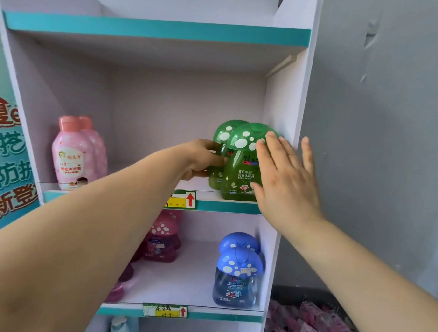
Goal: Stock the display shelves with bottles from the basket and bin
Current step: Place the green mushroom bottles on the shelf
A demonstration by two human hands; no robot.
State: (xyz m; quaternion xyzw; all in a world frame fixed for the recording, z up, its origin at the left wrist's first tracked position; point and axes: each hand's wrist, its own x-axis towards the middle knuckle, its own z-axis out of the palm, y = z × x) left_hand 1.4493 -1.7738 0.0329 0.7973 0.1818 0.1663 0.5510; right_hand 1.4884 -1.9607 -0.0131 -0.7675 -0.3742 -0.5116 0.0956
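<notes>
landmark: green price tag with red arrow [180, 199]
front bottle [237, 171]: translucent green plastic, spotted mushroom cap, upright just right of tag
rear bottle [225, 132]: matching one, touching behind
left hand [200, 160]: curls round rear bottle
right hand [285, 178]: flat, fingers spread, against front bottle
tip: square both gently, labels outward

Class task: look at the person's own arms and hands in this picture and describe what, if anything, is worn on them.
The left forearm and right forearm are bare, with no sleeve in view. The left hand and right hand are bare too: no gloves, rings, watch or bracelet show.
</notes>
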